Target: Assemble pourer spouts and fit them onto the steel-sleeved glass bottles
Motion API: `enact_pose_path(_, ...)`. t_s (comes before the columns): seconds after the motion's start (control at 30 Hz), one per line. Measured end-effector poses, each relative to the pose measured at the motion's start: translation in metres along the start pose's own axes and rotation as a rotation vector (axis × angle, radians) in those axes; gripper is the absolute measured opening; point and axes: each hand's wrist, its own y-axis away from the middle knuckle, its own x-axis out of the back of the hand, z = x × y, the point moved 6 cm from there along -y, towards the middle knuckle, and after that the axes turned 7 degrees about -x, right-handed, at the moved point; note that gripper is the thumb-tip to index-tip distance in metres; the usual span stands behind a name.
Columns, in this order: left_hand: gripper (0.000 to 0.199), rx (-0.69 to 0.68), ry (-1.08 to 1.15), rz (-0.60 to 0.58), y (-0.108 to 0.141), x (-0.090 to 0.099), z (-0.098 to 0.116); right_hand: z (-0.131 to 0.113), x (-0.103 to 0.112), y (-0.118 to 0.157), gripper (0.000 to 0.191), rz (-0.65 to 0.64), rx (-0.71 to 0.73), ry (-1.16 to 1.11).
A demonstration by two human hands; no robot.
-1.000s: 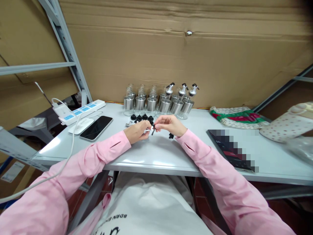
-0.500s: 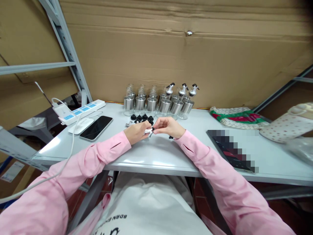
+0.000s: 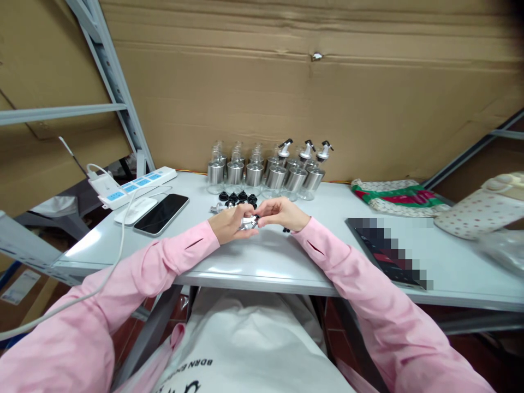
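My left hand (image 3: pixel 234 222) is closed around a white and silvery pourer spout (image 3: pixel 248 222), seen between thumb and fingers. The fingertips of my right hand (image 3: pixel 285 213) pinch a small black part (image 3: pixel 257 217) at the spout's end; how far it is fitted cannot be seen. Just beyond my hands lie several black stoppers (image 3: pixel 242 196) and another pale spout piece (image 3: pixel 216 208), partly covered by my left hand. Small black pieces (image 3: pixel 286 230) rest beneath my right wrist. Behind stand rows of glass bottles with steel sleeves (image 3: pixel 254 175); three on the right carry black-and-white pourers (image 3: pixel 305 148).
At left are a phone (image 3: pixel 161 214), a white charger (image 3: pixel 136 210) and a power strip (image 3: pixel 139 186) with a trailing cable. A dark flat item (image 3: pixel 385 251), a red-green patterned cloth bag (image 3: pixel 397 197) and a dotted pouch (image 3: pixel 478 207) lie right. Cardboard (image 3: pixel 262 93) walls the back.
The spout has turned in my left hand, showing more of its silvery body. My left fingers have opened slightly around it. My right hand stays at its end, barely moved.
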Motion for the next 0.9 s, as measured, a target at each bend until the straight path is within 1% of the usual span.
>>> enact_pose_path(0.13, 0.029, -0.028, 0.051, 0.001, 0.0, -0.004, 0.0, 0.0, -0.001, 0.001, 0.031, -0.02, -0.024, -0.004)
enact_pose_path(0.3, 0.027, -0.042, 0.068, -0.02, 0.002, -0.009, -0.002, 0.002, -0.001, 0.001, 0.032, -0.006, -0.014, 0.026)
enact_pose_path(0.53, 0.019, -0.09, 0.038, 0.031, -0.001, -0.005, 0.002, 0.0, 0.002, 0.0, 0.036, 0.028, 0.022, 0.029)
enact_pose_path(0.73, 0.021, -0.143, 0.045, 0.054, -0.006, 0.001, 0.011, -0.003, 0.002, 0.001, 0.036, 0.001, 0.02, 0.022)
enact_pose_path(0.9, 0.024, -0.133, 0.099, 0.06, -0.004, -0.001, 0.009, 0.0, 0.001, 0.001, 0.037, -0.009, -0.012, 0.006)
